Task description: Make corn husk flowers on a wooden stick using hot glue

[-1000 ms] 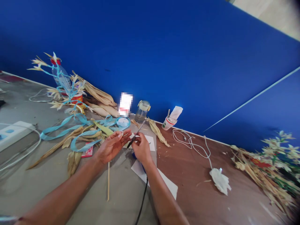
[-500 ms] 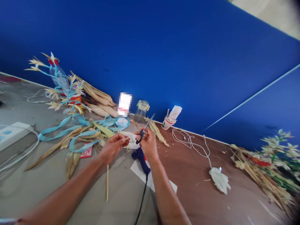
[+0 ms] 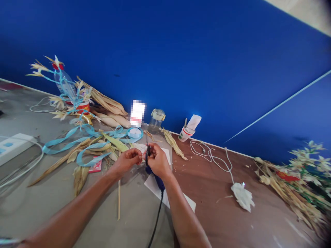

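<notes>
My right hand (image 3: 157, 161) is closed around a pair of scissors (image 3: 147, 151) with dark handles, the blades pointing up and away from me. Close beside it on the left, my left hand (image 3: 128, 159) is pinched on something small and pale at the fingertips, too small to name. The fingertips of both hands nearly meet. Under my right hand lies a dark blue glue gun (image 3: 158, 182) on white paper (image 3: 190, 202), its black cord running toward me. A thin pale stick (image 3: 119, 201) lies below my left wrist.
Blue ribbon (image 3: 62, 143) and dried corn husks (image 3: 77, 182) spread over the left side. A lidded jar (image 3: 156, 122) and a paper cup (image 3: 185, 133) stand by the blue partition. A white cable (image 3: 210, 156) and husk flowers (image 3: 309, 165) lie right; a power strip (image 3: 17, 146) sits left.
My right hand has moved slightly left and closer to my left hand. The scissors have turned from slanting up to the right to pointing nearly straight up.
</notes>
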Tool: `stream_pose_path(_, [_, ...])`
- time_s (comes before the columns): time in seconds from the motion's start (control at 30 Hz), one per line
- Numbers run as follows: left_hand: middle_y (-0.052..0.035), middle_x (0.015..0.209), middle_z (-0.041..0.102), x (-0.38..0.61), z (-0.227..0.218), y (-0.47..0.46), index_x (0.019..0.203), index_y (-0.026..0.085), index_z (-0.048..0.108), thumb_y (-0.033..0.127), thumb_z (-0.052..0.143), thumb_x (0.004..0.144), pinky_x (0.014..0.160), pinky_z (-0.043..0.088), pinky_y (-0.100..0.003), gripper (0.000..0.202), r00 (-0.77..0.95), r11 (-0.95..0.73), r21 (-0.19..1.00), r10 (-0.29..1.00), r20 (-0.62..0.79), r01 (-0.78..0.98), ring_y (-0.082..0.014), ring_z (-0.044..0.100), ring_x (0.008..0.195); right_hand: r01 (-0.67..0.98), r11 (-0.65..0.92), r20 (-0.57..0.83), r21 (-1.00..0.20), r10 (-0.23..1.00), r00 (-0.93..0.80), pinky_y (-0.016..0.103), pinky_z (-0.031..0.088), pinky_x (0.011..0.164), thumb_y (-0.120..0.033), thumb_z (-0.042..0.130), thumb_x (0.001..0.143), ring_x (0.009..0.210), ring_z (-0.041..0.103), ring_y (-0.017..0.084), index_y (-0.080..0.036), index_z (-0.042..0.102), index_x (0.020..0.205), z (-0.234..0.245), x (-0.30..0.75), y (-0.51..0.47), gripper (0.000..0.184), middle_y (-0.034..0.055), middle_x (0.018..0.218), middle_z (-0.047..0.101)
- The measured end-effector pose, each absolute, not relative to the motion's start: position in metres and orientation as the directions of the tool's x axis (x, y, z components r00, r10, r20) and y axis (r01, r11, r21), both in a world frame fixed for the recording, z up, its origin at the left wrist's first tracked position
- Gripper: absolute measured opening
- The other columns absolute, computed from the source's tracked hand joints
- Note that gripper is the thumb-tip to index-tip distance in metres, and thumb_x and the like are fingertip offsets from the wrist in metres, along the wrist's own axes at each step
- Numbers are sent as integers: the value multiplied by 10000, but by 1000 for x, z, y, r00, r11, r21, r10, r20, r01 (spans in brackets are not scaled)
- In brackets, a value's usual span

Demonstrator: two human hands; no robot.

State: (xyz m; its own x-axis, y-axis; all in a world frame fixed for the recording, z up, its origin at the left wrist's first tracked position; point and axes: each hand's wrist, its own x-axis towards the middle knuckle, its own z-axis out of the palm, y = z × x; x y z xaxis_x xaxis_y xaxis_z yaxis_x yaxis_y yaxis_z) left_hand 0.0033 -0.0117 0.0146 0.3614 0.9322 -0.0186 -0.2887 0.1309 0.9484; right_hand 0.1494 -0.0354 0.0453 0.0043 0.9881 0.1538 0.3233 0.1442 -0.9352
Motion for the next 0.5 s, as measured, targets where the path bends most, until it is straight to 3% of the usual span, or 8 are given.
stream_pose_path(0.13, [13,550,565,4,15,-11,654,138,610,220,738,625,508,358,-205,155,376,163,931,926,-30,-328,-80,474,499,460,159,175,-874,985,-8,251,481,621,-191,557,696,650,604,140,-198,554,1067,42,150,-37,372,4,773,642])
stream_pose_path(0.3, [5,649,599,4,17,-13,741,140,620,198,741,633,585,453,-220,173,411,322,815,905,-115,-481,-85,544,563,270,125,146,-955,988,59,268,503,655,-149,522,677,726,645,167,-175,520,1048,41,147,-33,372,39,823,665])
stream_pose_path(0.5, [-9,665,595,3,17,-15,743,122,613,195,723,669,612,499,-243,151,499,422,738,856,-134,-526,-72,540,541,128,89,100,-988,991,88,272,515,634,-187,554,654,673,646,167,-179,505,999,41,139,-32,348,20,755,658])
